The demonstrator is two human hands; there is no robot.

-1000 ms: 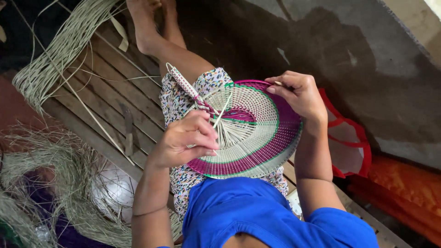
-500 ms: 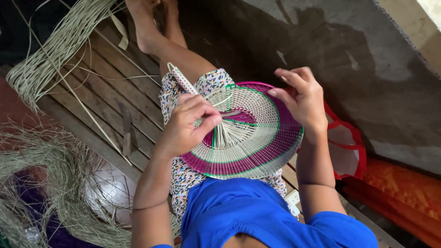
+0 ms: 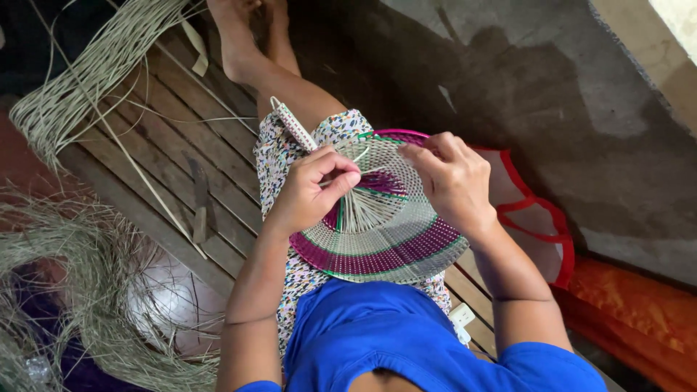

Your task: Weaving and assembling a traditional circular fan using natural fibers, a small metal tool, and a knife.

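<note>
Clearly the work sits in the person's lap: a round woven fan (image 3: 377,232) of pale strips with magenta and green bands rests on the patterned cloth over the thighs, its wrapped handle (image 3: 293,125) pointing up and away toward the knee. The left hand (image 3: 308,190) is clenched, thumb and forefinger pinching a thin pale strand (image 3: 361,154) near the hub where the spokes gather. The right hand (image 3: 449,181) lies curled over the far rim of the fan, fingertips pressed on the weave; whether it grips a strand of its own cannot be told.

Judging from this, the pinched strand is the weak point: it looks thin and stiff, and a sharp pull or tight bend near the hub could kink or snap it, or drag it out of line with the neighbouring rows. The fan is only propped on the lap, so if the right hand eases off, it could tilt or slide toward the wooden slats (image 3: 167,174). Loose fibre bundles (image 3: 80,72) lying beside the legs could also snag a trailing end.

Much is hidden. The right hand covers a good part of the rim, and the left hand hides the hub. The blue shirt (image 3: 392,341) cuts off the near edge of the fan. A dark flat tool (image 3: 200,199) on the slats is too dim to identify, and the red-edged object (image 3: 541,218) at the right is only partly seen
</note>
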